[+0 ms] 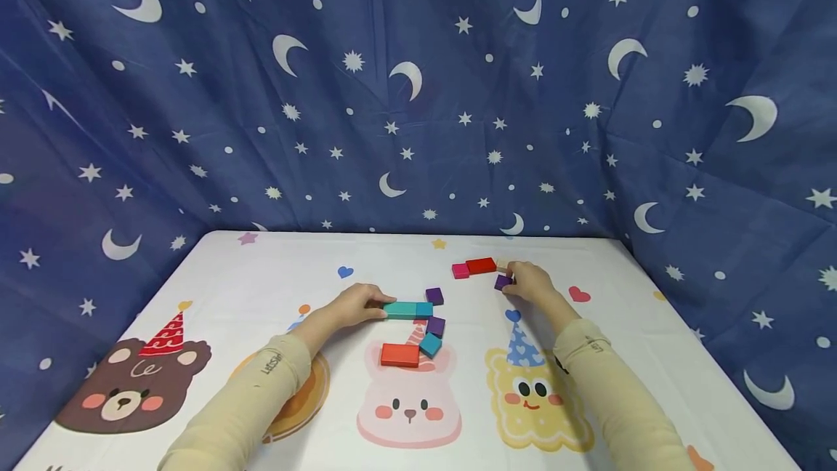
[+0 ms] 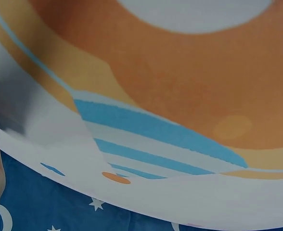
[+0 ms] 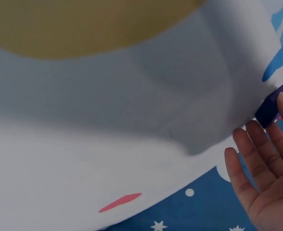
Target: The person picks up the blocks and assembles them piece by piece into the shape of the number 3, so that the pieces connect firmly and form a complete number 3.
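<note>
My left hand [image 1: 358, 305] pinches the left end of a long teal block [image 1: 400, 311], thumb on the near side and forefinger on the far side. A shorter blue block [image 1: 424, 310] continues that bar to the right. Farther back on the right, my right hand [image 1: 528, 283] holds a small purple block [image 1: 503, 282] between thumb and fingers. In the right wrist view the thumb lies on this purple block [image 3: 272, 107], other fingers spread below. A cream block [image 1: 502, 265] sits by the right fingertips, beside a red block [image 1: 481, 265] and a pink block [image 1: 461, 271].
Purple blocks stand behind [image 1: 434, 296] and in front [image 1: 435, 326] of the blue block's right end. A tilted blue-teal block [image 1: 430, 344] and an orange-red block [image 1: 399, 355] lie nearer. The white cloth [image 1: 288, 260] has printed cartoon figures; a blue starry curtain [image 1: 458, 166] hangs behind.
</note>
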`<move>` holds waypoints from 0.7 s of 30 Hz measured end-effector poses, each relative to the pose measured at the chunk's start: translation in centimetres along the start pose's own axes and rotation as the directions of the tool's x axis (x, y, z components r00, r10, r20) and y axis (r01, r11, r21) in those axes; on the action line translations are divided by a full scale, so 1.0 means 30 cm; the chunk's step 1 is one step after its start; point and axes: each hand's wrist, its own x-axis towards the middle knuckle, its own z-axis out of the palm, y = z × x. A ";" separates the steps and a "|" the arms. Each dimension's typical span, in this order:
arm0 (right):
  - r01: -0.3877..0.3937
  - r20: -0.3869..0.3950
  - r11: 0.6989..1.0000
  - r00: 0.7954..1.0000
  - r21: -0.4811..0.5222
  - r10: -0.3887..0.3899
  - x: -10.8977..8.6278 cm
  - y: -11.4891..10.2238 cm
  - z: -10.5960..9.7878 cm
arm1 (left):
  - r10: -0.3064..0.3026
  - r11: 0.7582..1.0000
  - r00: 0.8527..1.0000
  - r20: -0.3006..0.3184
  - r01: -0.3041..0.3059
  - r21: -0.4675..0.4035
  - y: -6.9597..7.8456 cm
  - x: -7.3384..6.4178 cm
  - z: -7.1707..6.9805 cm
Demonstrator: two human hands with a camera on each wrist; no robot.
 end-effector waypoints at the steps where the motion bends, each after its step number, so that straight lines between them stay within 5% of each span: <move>1: 0.002 0.001 1.000 1.000 0.000 -0.002 -0.001 -0.001 0.003 | -0.004 1.000 1.000 0.001 0.004 0.000 -0.001 -0.003 0.001; 21: 0.021 -0.094 0.980 0.996 0.196 -0.002 -0.034 -0.004 0.035 | -0.032 0.999 0.999 -0.016 0.032 -0.009 -0.008 -0.006 0.009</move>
